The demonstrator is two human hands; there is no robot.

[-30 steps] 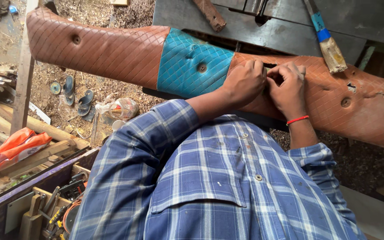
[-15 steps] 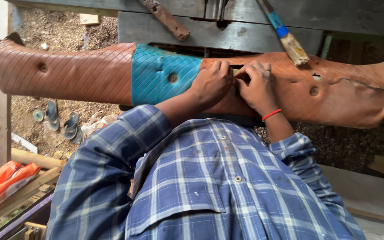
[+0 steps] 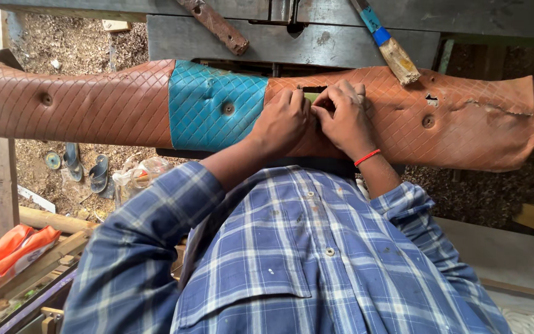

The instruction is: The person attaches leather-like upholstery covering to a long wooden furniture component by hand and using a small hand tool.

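A long padded piece in quilted brown leatherette (image 3: 94, 105) with a teal band (image 3: 217, 105) lies across in front of me. Round button dimples dot it, and its right end (image 3: 502, 117) is torn and wrinkled. My left hand (image 3: 282, 120) and my right hand (image 3: 344, 117), which wears a red wrist thread, meet at a small slit (image 3: 312, 94) in the brown covering. The fingertips of both hands pinch the covering at the slit's edges. Something greenish shows inside the slit. My blue checked shirt (image 3: 292, 260) fills the lower part of the view.
Behind the piece stands a grey metal bench (image 3: 316, 40) with a rusty bar (image 3: 214, 25) and a brush with a blue-taped handle (image 3: 385, 43). Sawdust covers the ground, with sandals (image 3: 88, 170), wooden lengths (image 3: 38, 216) and an orange bag (image 3: 7, 253) at left.
My head has shifted, so the padded piece now sits lower and more fully in view. Both hands have stayed at the slit, fingers still working its edge.
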